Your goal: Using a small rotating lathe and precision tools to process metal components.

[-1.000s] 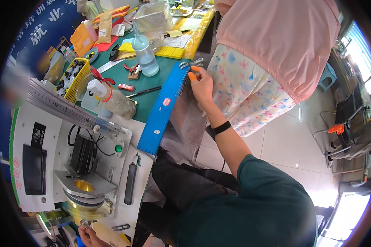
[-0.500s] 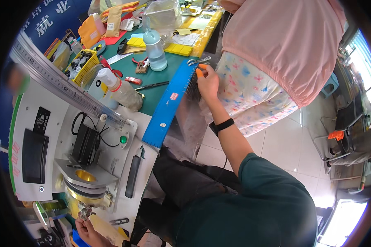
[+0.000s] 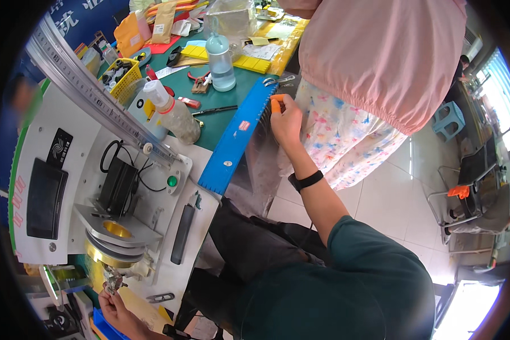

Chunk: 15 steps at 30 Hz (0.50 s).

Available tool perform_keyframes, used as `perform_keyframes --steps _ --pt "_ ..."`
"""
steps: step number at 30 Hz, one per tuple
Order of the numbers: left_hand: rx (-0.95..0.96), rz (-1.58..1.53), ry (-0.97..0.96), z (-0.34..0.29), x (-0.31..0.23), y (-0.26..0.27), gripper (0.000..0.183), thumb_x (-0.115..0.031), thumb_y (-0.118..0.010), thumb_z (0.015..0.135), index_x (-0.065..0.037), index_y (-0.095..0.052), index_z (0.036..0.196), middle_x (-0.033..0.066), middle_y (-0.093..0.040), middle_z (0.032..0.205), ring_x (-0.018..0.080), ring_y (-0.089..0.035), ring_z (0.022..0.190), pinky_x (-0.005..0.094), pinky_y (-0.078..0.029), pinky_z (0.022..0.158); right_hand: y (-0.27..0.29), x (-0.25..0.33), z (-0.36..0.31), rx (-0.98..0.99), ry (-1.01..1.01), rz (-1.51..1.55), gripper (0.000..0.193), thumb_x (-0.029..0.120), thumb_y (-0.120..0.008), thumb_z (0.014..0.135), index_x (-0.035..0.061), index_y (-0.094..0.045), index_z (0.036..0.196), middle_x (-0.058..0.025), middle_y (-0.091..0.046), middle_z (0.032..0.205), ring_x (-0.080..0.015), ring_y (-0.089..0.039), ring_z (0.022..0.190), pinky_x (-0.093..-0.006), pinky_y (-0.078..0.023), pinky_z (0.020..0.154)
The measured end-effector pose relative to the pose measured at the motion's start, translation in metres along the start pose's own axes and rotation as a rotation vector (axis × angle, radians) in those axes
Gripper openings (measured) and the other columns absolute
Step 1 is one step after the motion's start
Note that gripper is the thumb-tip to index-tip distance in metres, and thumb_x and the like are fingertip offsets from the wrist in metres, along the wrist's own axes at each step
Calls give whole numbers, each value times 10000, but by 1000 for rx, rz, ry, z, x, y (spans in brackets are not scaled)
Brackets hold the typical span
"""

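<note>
My left hand (image 3: 120, 317) is closed at the lower left, its fingertips on a small metal clamp-like fitting (image 3: 114, 281) beneath the brass-coloured wheel (image 3: 110, 260) of a white bench machine (image 3: 79, 141). My right hand (image 3: 287, 120), with a black band at the wrist and orange finger coverings, is in a pinch. It hangs beside the far right edge of a long blue strip (image 3: 232, 141). Thin dark bristle-like pieces line that edge. Whatever the pinch holds, if anything, is hidden. Small metal clips (image 3: 271, 81) sit at the strip's far end, just beyond the fingers.
A person in a pink top (image 3: 374, 68) stands close by my right hand. On the green table are a spray-type bottle (image 3: 173, 113), a clear water bottle (image 3: 220, 65), pliers (image 3: 199, 82) and a yellow basket (image 3: 124, 79). A blue stool (image 3: 449, 120) stands at far right.
The view has shifted slightly. My right hand has drawn a little away from the clips at the strip's far end, fingers more tightly together. My left hand stays at the metal fitting.
</note>
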<state>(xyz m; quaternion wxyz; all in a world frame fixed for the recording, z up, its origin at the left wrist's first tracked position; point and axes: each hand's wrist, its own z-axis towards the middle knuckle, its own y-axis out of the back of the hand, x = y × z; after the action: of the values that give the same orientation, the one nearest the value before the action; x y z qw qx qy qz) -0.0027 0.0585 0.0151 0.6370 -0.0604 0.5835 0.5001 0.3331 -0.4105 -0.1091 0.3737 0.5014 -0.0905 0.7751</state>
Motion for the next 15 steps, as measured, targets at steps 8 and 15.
perform_keyframes --steps 8,15 --pt "98 -88 42 6 21 14 81 -45 -566 1044 24 -584 1006 -14 -506 864 73 -421 798 229 -358 752 7 -1 0 109 -20 92 148 23 -705 926 -13 -720 1068 -125 -716 834 -177 -663 722 -324 -527 678" --pt "92 -116 38 6 22 17 62 -26 -564 1037 27 -597 1042 4 -576 915 76 -483 838 229 -390 792 8 -7 1 189 -42 179 235 49 -766 900 -7 -715 1122 -25 -643 773 -96 -557 668 -269 -475 628"
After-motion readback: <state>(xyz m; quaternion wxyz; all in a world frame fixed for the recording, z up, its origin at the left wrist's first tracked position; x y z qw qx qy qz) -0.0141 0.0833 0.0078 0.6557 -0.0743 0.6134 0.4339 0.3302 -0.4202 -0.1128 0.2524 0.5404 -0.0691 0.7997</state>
